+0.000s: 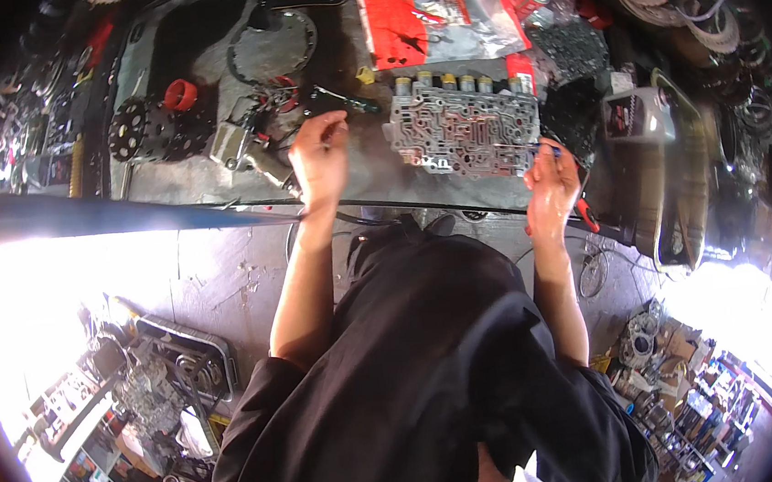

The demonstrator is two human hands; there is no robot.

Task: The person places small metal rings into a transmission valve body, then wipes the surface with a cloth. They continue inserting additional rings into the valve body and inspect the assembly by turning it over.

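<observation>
A silver valve body (463, 129) with maze-like channels lies on the workbench in front of me. Along its far edge stands a row of cylindrical solenoids (448, 82). At its right edge, my right hand (554, 191) is closed around a thin pick with a blue handle (539, 149), its slim shaft pointing left over the channels. My left hand (319, 160) hovers to the left of the valve body with the fingers curled together; what they hold, if anything, is hidden. Just beyond it lies a green-handled screwdriver (361, 104).
To the left lie an air gun-like tool (245, 152), a red ring (179, 95) and a black perforated drum (131, 135). Behind is a red and clear plastic bag (440, 16). On the right stand a grey fluid bottle (637, 115) and a metal pan (675, 188).
</observation>
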